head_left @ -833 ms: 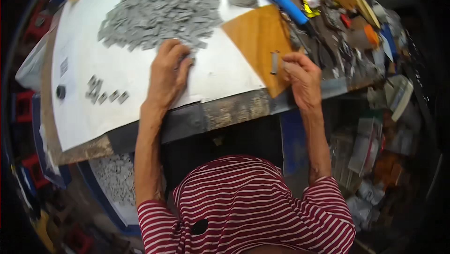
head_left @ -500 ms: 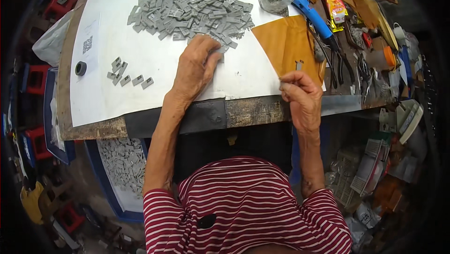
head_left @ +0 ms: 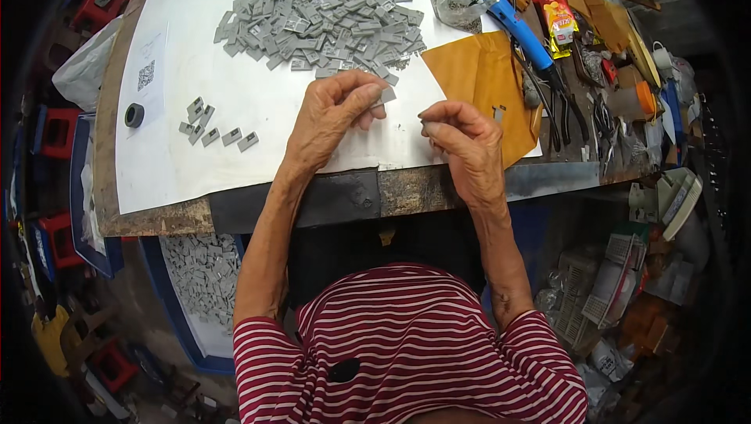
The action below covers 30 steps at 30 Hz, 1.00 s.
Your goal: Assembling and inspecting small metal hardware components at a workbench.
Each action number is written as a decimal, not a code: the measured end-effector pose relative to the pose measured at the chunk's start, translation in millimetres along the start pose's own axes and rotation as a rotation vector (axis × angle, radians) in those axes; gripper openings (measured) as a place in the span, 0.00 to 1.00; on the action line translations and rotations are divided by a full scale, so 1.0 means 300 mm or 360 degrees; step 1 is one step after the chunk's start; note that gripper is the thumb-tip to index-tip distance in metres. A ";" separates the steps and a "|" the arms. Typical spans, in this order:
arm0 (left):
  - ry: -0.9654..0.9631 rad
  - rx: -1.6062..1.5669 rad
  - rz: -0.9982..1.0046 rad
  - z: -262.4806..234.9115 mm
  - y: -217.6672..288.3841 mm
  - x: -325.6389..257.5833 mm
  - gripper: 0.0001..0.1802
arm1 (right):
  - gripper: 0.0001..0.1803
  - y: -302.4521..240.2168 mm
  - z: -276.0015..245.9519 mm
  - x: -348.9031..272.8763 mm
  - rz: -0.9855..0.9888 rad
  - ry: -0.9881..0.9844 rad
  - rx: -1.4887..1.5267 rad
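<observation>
My left hand (head_left: 331, 117) pinches a small flat grey piece (head_left: 388, 95) between thumb and fingertips, just in front of a big heap of like grey pieces (head_left: 325, 13). To its right, my right hand (head_left: 471, 146) has thumb and forefinger pressed together above the white sheet; anything between them is too small to make out. A gap separates the two hands. Several grey pieces with a dark spot (head_left: 209, 136) lie apart at the left. Beside the right hand lies a brown paper envelope (head_left: 469, 64) with a small grey piece (head_left: 498, 113) on it.
White paper (head_left: 184, 166) covers the worktable; a black ring (head_left: 134, 116) rests on its left side. At the right are a blue corded tool (head_left: 518, 26), a bag of tiny parts (head_left: 458, 11), pliers (head_left: 575, 115) and a red-yellow packet (head_left: 559, 23). A blue tray (head_left: 176, 299) of pieces sits below.
My left hand has drawn back from the heap's near edge with a grey piece in its fingers. My right hand has moved left, off the envelope's edge, toward the left hand.
</observation>
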<state>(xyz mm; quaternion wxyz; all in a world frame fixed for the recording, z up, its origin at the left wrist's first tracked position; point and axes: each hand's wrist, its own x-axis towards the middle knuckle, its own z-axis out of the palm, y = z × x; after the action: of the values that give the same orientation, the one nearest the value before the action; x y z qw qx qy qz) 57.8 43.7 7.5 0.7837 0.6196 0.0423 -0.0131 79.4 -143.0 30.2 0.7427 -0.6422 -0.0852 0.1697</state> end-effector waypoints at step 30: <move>-0.0247 -0.0177 -0.0048 0.009 -0.019 0.005 0.08 | 0.08 0.048 0.020 0.037 -0.0020 -0.0070 0.0127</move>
<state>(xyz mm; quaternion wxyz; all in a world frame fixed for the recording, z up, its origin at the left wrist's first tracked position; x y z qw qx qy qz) 59.0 39.7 2.5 0.8175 0.5716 -0.0087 -0.0704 85.6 -131.8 16.0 0.7667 -0.6076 -0.0987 0.1824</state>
